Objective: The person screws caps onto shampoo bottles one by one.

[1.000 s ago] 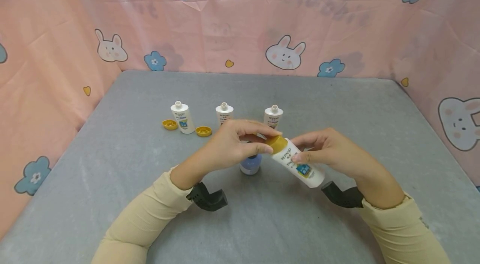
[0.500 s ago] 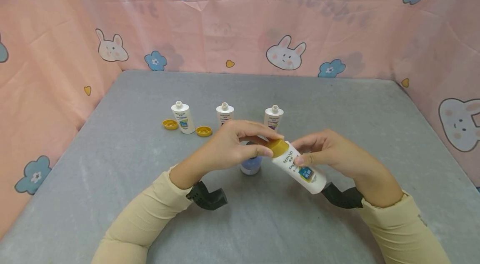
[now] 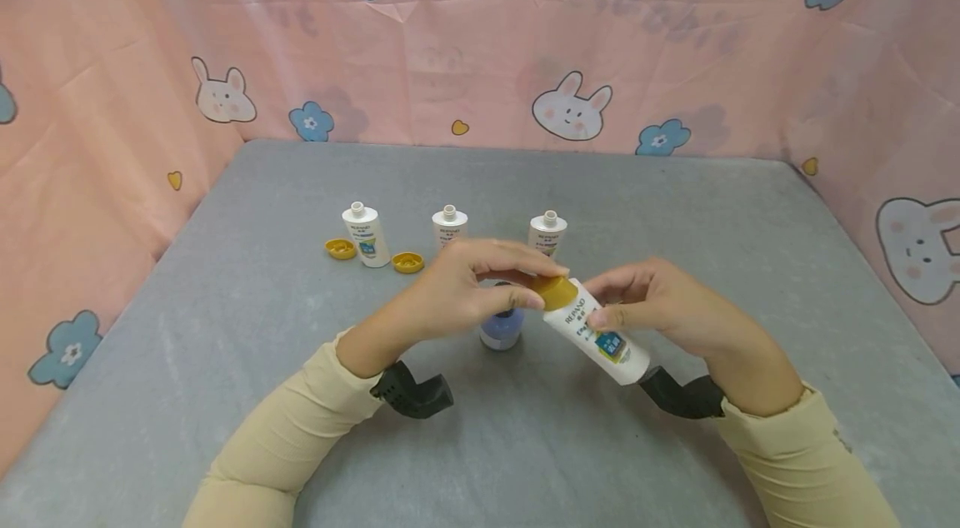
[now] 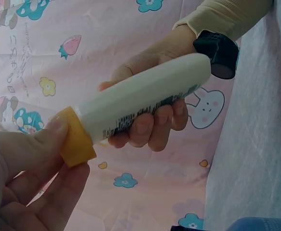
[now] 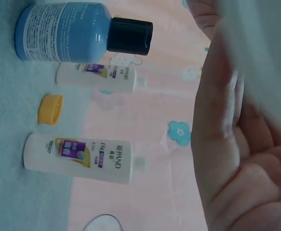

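Note:
A white bottle [image 3: 597,332] with a gold cap [image 3: 557,293] is held tilted above the table, its cap end up and to the left. My left hand [image 3: 468,291] pinches the cap between thumb and fingers. Around the bottle's body curl the thumb and fingers of my right hand [image 3: 660,303]; the left wrist view shows those fingers under its printed back. Behind my left hand a blue bottle [image 3: 501,331] with a black cap [image 5: 130,36] stands on the table, partly hidden in the head view.
Capless white bottles stand in a row at the back: a left one [image 3: 366,236], a middle one [image 3: 450,226] and a right one [image 3: 547,232]. Gold caps lie near them, including one by the left bottle [image 3: 341,249] and another [image 3: 407,263]. A pink printed curtain [image 3: 480,37] surrounds the grey table [image 3: 225,328].
The bottle's base has dipped slightly down and right, then risen a little. Both hands keep their hold on cap and body, almost in place.

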Demonstrator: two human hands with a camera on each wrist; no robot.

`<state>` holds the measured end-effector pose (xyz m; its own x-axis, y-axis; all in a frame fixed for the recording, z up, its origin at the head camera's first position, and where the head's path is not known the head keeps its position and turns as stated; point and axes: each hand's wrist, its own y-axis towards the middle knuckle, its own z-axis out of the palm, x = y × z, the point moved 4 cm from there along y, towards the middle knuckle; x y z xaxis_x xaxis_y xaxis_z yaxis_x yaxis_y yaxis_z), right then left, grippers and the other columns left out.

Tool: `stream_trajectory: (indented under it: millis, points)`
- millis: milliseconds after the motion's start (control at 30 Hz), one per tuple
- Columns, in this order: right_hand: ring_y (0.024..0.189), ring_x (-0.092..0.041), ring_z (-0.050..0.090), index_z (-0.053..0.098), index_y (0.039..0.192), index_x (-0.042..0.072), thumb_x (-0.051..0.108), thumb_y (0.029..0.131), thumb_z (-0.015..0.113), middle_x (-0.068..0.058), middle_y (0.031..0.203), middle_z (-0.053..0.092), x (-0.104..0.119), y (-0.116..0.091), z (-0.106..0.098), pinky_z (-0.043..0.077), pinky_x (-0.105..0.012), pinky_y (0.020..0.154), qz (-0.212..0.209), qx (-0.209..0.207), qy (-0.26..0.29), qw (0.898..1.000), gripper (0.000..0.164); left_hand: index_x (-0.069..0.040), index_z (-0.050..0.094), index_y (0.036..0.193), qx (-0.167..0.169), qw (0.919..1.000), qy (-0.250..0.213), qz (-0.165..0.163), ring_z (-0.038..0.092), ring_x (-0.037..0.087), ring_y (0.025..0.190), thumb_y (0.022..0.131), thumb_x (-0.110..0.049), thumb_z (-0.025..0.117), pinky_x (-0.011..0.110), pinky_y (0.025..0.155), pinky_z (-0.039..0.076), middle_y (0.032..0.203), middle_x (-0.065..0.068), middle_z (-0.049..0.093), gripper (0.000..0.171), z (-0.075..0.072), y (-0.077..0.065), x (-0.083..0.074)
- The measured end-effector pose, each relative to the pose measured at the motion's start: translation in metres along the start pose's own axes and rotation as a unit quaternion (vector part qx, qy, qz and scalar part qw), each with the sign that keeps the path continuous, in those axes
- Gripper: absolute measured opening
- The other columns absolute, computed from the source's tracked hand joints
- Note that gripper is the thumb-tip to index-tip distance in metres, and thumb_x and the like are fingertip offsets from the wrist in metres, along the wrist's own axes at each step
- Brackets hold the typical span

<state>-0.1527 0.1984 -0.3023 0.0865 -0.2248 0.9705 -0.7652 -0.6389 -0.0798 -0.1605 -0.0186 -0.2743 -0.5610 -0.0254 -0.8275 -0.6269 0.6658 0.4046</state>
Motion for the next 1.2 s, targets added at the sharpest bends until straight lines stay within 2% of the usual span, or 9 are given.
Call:
stream_trajectory:
  millis: [100,200,300,367,467,567,800,1200]
  points:
    - [0.084,-0.014,0.069,0.074,0.116,0.008,0.009,0.091,0.071,0.004,0.096,0.075,0.003,-0.002,0.000,0.058,-0.032,0.073,0.042,-0.069,-0.035,0.996,0.025,0.003,0.071,0.118,-0.030,0.9994,-0.004,-0.016,0.069,0.018,0.110,0.082,0.000,0.077,0.029,0.090,0.058,0.121,0.016,0.071,0.036,-0.004,0.001,0.000]
    - [0.084,-0.016,0.069,0.069,0.123,0.003,0.018,0.088,0.076,-0.001,0.100,0.074,0.007,-0.003,0.000,0.058,-0.034,0.072,0.094,-0.131,-0.082,0.984,0.039,-0.001,0.070,0.120,-0.067,0.9940,-0.028,-0.082,0.070,0.016,0.108,0.082,-0.004,0.080,0.028,0.090,0.058,0.120,0.012,0.072,0.039,-0.008,0.001,0.003]
    - [0.086,-0.018,0.070,0.069,0.124,0.007,0.027,0.087,0.078,-0.008,0.104,0.073,0.010,-0.003,0.000,0.057,-0.035,0.071,0.125,-0.166,-0.116,0.971,0.044,-0.008,0.072,0.120,-0.098,0.9805,-0.042,-0.165,0.072,0.014,0.101,0.083,-0.013,0.081,0.026,0.086,0.059,0.114,0.006,0.074,0.038,-0.010,-0.001,0.009]
    - [0.086,-0.018,0.071,0.070,0.123,0.009,0.030,0.086,0.079,-0.010,0.106,0.072,0.010,-0.003,0.000,0.056,-0.035,0.070,0.132,-0.181,-0.128,0.966,0.044,-0.011,0.073,0.119,-0.106,0.9717,-0.042,-0.207,0.072,0.013,0.097,0.083,-0.018,0.081,0.026,0.083,0.060,0.109,0.003,0.075,0.037,-0.010,-0.001,0.013]
    - [0.087,-0.017,0.072,0.072,0.121,0.010,0.031,0.084,0.080,-0.011,0.106,0.072,0.010,-0.001,0.001,0.057,-0.033,0.068,0.123,-0.194,-0.138,0.963,0.043,-0.013,0.073,0.119,-0.101,0.9659,-0.028,-0.237,0.071,0.012,0.096,0.084,-0.023,0.082,0.026,0.081,0.060,0.106,0.000,0.076,0.038,-0.007,0.000,0.017]
    - [0.086,-0.015,0.072,0.072,0.120,0.009,0.030,0.084,0.081,-0.012,0.105,0.073,0.010,0.000,0.004,0.057,-0.032,0.066,0.113,-0.201,-0.145,0.962,0.042,-0.015,0.073,0.120,-0.095,0.9632,-0.020,-0.250,0.070,0.011,0.095,0.083,-0.027,0.082,0.026,0.080,0.060,0.105,-0.002,0.076,0.039,-0.004,0.000,0.019]
    - [0.084,-0.014,0.072,0.073,0.120,0.010,0.030,0.083,0.081,-0.012,0.106,0.073,0.011,0.001,0.007,0.057,-0.032,0.064,0.105,-0.206,-0.157,0.960,0.043,-0.017,0.075,0.116,-0.110,0.9592,-0.004,-0.261,0.070,0.011,0.091,0.082,-0.029,0.083,0.026,0.077,0.059,0.102,-0.003,0.076,0.036,0.001,-0.001,0.020]
    - [0.082,-0.015,0.071,0.073,0.119,0.009,0.028,0.083,0.082,-0.012,0.104,0.073,0.012,0.001,0.008,0.056,-0.033,0.064,0.098,-0.210,-0.168,0.958,0.041,-0.012,0.073,0.119,-0.104,0.9683,-0.001,-0.227,0.071,0.010,0.091,0.085,-0.024,0.080,0.025,0.078,0.060,0.108,0.001,0.075,0.037,0.004,0.000,0.019]
